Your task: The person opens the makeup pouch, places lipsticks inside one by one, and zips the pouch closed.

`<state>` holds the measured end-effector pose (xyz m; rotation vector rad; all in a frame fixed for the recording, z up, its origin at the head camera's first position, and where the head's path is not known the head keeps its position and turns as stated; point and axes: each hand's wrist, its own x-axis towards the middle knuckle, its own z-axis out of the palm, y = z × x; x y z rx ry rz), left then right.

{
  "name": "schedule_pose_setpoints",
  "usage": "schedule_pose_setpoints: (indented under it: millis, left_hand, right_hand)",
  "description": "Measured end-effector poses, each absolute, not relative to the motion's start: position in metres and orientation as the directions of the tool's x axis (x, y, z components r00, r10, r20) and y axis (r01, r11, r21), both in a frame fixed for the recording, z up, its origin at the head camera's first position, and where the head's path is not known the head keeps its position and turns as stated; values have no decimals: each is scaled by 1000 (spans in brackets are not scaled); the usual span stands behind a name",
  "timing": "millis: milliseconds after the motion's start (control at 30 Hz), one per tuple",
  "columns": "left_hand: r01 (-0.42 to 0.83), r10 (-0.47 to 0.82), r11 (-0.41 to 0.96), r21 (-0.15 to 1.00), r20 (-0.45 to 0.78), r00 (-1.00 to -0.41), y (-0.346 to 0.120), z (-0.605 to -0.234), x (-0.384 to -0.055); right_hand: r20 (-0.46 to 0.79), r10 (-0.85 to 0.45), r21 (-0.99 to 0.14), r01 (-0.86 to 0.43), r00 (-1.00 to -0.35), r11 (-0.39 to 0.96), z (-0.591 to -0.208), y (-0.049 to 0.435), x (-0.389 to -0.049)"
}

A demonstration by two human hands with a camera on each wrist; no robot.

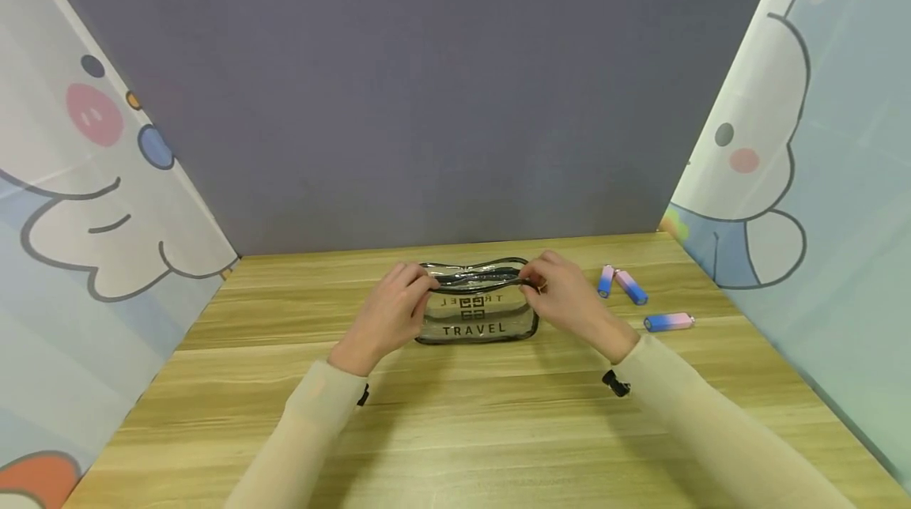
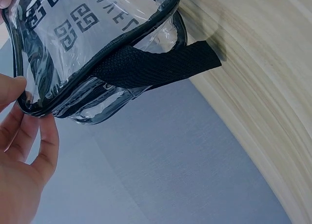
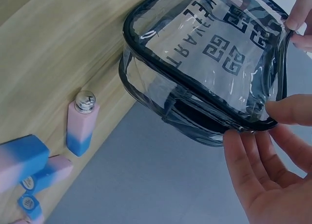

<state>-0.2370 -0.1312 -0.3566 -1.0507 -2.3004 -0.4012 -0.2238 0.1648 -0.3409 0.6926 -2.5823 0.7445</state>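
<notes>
A clear plastic travel pouch (image 1: 475,318) with black trim and black TRAVEL lettering stands upright on the table. Its top is parted, showing a gap between the front and back edges. At the pouch's upper left corner, my left hand (image 1: 387,311) pinches the black-trimmed rim between thumb and fingers. My right hand (image 1: 569,295) pinches the same rim at the upper right corner. A black fabric tab (image 2: 195,63) sticks out from the pouch's side in the left wrist view. Nothing but the see-through walls and print can be made out inside the pouch.
Right of the pouch lie small pink-and-blue block-shaped items: one upper left (image 1: 606,281), one beside it (image 1: 631,288), one nearer (image 1: 669,322). In the right wrist view, one such item (image 3: 82,126) shows a shiny round end. A grey panel (image 1: 441,98) rises behind the wooden table (image 1: 455,430).
</notes>
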Motion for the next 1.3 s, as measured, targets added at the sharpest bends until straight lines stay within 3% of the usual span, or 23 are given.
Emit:
schedule_pose_setpoints:
  millis: [233,600,1033,1300]
  left_hand:
    - [766,598,642,36,601,-530,-133,-357,-235]
    - [773,585,633,45,626,-515,-134,-359,-234]
    - [740,509,668,71,682,-525,-134,-365,-231]
    - [699,453,704,123,680,-576,-135,-368,-228]
  right_hand:
    - [504,-430,-199,-586,-749,786,-334,156,-216]
    - [539,-501,-79,-633,-677,770,-329,127,-215]
    - [523,-547,-55,-667,-653,743,-326,97,-217]
    - [519,-580,-75,-709,-628,701,-327,83,-222]
